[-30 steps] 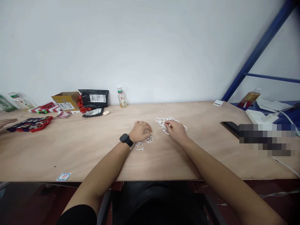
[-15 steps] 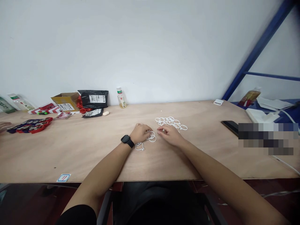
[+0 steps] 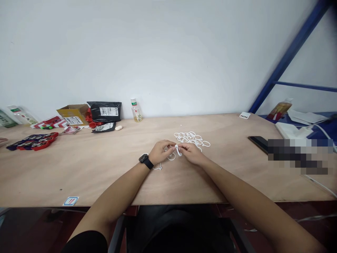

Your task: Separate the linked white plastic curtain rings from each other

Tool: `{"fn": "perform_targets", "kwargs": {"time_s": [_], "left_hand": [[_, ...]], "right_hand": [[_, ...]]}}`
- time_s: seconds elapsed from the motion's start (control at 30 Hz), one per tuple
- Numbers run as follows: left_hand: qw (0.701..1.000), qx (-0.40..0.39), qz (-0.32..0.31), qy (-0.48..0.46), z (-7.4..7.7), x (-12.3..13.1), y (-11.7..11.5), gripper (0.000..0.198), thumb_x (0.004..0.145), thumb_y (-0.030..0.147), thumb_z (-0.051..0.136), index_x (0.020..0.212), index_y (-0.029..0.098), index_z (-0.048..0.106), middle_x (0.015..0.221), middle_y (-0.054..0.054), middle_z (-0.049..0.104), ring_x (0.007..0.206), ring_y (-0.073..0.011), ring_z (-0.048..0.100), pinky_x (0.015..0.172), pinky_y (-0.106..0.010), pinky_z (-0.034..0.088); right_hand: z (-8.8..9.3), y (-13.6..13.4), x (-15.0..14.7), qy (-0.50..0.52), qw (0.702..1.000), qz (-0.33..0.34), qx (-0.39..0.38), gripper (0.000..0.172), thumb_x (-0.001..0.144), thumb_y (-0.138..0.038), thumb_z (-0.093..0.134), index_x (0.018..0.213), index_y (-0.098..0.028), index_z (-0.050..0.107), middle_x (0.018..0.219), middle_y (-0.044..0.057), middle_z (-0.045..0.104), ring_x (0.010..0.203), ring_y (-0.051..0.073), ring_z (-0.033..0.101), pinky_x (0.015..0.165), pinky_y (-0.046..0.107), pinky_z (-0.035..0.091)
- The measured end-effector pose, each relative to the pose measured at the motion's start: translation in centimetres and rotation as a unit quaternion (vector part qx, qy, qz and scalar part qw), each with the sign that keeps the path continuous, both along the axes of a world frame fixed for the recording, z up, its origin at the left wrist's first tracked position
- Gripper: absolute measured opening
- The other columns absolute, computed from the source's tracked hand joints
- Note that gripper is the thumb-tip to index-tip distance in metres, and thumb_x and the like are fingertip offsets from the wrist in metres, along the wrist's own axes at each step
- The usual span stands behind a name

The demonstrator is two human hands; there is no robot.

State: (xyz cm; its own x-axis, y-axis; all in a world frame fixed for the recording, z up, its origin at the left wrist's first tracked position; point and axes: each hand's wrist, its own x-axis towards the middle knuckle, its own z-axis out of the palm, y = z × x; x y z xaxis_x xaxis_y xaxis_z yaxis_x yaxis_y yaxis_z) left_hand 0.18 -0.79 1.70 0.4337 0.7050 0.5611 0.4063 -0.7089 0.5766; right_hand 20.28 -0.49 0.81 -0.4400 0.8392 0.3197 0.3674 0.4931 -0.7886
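Between my two hands is a white plastic ring (image 3: 179, 152), seen nearly edge-on just above the table. The fingertips of my left hand (image 3: 161, 150), which wears a black watch, pinch it from the left. My right hand (image 3: 193, 152) is closed on it from the right, thumb and fingers together. Below my left fingers lies another white ring (image 3: 172, 156), and a further ring (image 3: 158, 167) with a small tab rests by the watch strap, partly hidden. Behind my right hand several white rings (image 3: 206, 143) lie in a loose, overlapping pile.
A drink bottle (image 3: 136, 110) stands by the wall, with a black parcel bag (image 3: 106, 111) and a cardboard box (image 3: 73, 114) to its left. Red and blue packets (image 3: 34, 141) lie farther left. On the right are a phone (image 3: 258, 144) and a white power strip (image 3: 286, 131).
My left hand has lifted from the rings on the table and moved slightly right. My right hand has come to meet it, and both now grip one ring.
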Motion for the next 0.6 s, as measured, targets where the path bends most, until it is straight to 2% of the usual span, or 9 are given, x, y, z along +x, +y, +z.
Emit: {"fn": "perform_targets", "kwargs": {"time_s": [0.2, 0.37, 0.6], "left_hand": [[0.999, 0.029, -0.015, 0.013, -0.28, -0.05, 0.23, 0.023, 0.089, 0.037, 0.057, 0.087, 0.018, 0.070, 0.079, -0.005, 0.069, 0.074, -0.0136, 0.061, 0.075, -0.028, 0.047], [0.999, 0.017, 0.012, 0.031, -0.72, 0.10, 0.39, 0.025, 0.091, 0.037, 0.053, 0.087, 0.018, 0.069, 0.082, -0.005, 0.069, 0.076, -0.0138, 0.061, 0.077, -0.028, 0.047], [0.999, 0.005, 0.010, 0.040, -0.63, 0.15, 0.35, 0.029, 0.091, 0.040, 0.053, 0.083, 0.017, 0.067, 0.079, -0.005, 0.069, 0.073, -0.0142, 0.060, 0.073, -0.028, 0.047]], "right_hand": [[-0.16, 0.03, -0.25, -0.022, 0.999, -0.007, 0.022, 0.026, 0.089, -0.032, 0.050, 0.093, -0.020, 0.073, 0.083, 0.003, 0.072, 0.076, 0.017, 0.062, 0.071, 0.028, 0.046], [-0.11, 0.39, 0.02, 0.006, 0.994, -0.075, 0.074, 0.025, 0.085, -0.036, 0.057, 0.099, -0.020, 0.071, 0.091, 0.007, 0.069, 0.078, 0.018, 0.060, 0.070, 0.031, 0.047], [-0.40, 0.45, 0.01, 0.039, 0.999, -0.030, 0.015, 0.026, 0.084, -0.044, 0.059, 0.083, -0.019, 0.067, 0.073, 0.002, 0.064, 0.064, 0.014, 0.053, 0.059, 0.026, 0.043]]}}
